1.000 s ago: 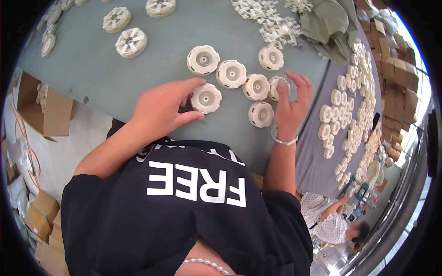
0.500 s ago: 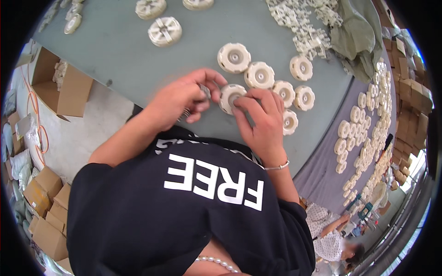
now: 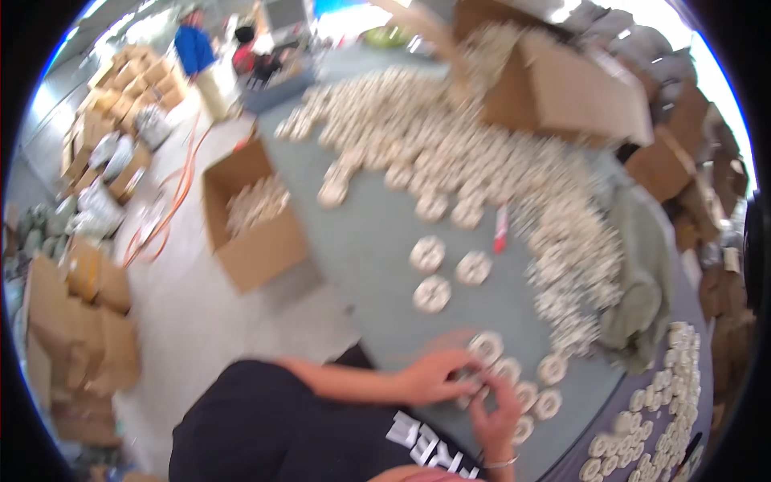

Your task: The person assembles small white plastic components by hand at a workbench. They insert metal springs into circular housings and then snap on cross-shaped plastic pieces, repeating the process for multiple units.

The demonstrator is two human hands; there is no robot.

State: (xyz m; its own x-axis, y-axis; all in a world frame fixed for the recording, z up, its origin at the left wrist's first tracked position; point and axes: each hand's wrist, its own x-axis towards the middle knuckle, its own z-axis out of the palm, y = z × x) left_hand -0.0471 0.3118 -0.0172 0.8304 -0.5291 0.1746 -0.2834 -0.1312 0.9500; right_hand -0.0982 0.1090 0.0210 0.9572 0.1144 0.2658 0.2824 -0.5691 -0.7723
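Observation:
My left hand is curled at the near edge of the table, with its fingertips at a cream plastic wheel-shaped part. What lies inside its fingers is blurred. My right hand, with a bracelet at the wrist, has thumb and fingers closed around the same part from the other side. Both hands hide much of it. Just beyond and to the right stand more cream wheel parts, among them one past my fingertips and another beside my right hand.
Cream parts heap over the far table, with small clip-like pieces at right. A red marker, green cloth and tipped carton lie there. Left stands an open carton; people are far off.
The view has tilted up, showing more of the table and room. My hands have come closer together at the wheel part.

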